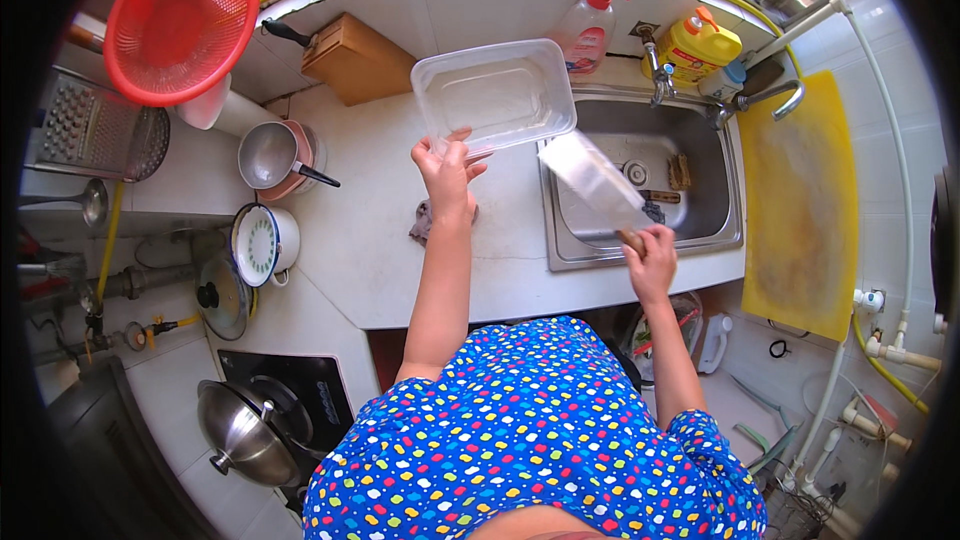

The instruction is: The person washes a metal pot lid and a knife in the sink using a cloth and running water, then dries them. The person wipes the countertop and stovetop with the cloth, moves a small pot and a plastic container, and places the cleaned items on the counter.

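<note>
My left hand (448,176) grips the near-left edge of a clear rectangular plastic container (495,94), tilted above the white countertop (360,187). Nothing shows inside the container. In my right hand (651,261) is the wooden handle of a cleaver (592,172), its broad blade blurred and reaching over the left part of the steel sink (551,240). The blade's tip comes close to the container's lower right corner; whether they touch I cannot tell. A crumpled greyish cloth (421,223) lies on the counter, partly hidden behind my left wrist.
A wooden knife block (352,60), a pink-pump bottle (585,37) and a yellow detergent jug (694,49) stand along the wall. Taps (661,79) overhang the sink. At left are a small pan (268,156), an enamel pot (285,240) and a lidded wok (247,435).
</note>
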